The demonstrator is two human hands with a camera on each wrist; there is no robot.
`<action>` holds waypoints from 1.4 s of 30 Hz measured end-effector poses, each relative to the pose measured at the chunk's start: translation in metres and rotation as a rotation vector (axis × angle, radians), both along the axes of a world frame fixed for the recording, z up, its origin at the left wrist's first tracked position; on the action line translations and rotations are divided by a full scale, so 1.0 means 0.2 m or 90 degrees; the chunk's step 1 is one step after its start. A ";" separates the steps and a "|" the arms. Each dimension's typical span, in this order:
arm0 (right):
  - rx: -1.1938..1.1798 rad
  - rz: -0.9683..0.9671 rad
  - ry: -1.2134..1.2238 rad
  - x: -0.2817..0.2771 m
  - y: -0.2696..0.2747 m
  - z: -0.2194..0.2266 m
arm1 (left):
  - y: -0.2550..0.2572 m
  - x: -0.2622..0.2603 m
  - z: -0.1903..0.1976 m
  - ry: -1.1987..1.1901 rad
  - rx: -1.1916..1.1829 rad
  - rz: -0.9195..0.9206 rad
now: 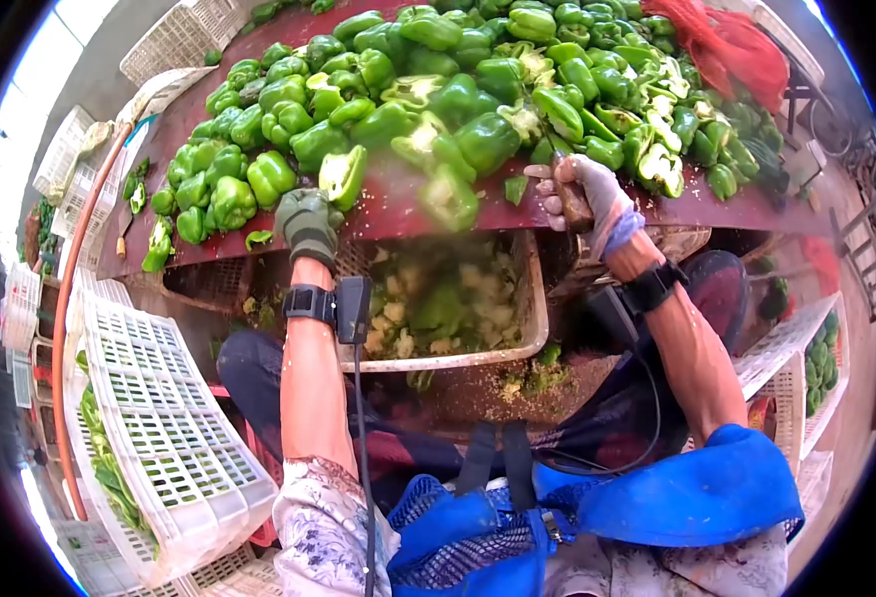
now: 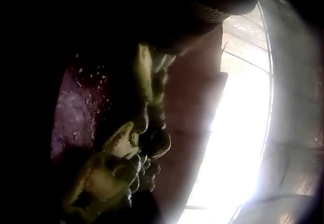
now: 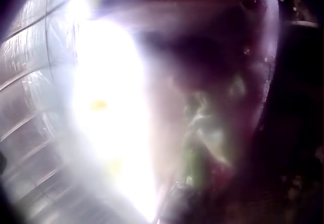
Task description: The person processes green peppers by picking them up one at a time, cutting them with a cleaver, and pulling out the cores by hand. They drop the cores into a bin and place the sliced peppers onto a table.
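My left hand, in a dark striped glove, is at the near edge of the red table. Its curled fingers hold a cut green bell pepper half, the pale inside turned up; in the left wrist view that pepper half shows just below the dark fingers. In a pale, stained glove, my right hand grips the brown handle of a knife, blade pointing away towards the pile. A small green pepper piece lies left of the knife. The right wrist view is blurred and glaring.
Whole and cut green peppers are heaped across the red table. Below its edge sits a crate of pale pepper cores. White plastic crates stand at left, more at right. Red netting lies at back right.
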State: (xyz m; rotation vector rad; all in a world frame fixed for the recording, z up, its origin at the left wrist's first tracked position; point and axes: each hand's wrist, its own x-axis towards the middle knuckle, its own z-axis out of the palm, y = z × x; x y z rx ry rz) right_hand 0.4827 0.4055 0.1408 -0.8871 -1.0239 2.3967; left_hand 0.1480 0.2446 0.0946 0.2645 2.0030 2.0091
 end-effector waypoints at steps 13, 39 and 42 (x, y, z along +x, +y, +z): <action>0.222 -0.178 0.009 0.29 -0.15 0.36 | 0.30 0.07 0.09 0.596 -0.166 -0.108; 0.298 -0.241 -0.157 0.47 -0.21 0.43 | 0.92 0.77 0.21 0.810 -0.525 -0.413; 0.293 -0.237 -0.153 0.46 -0.23 0.42 | 0.87 0.48 0.38 0.480 -0.166 -0.785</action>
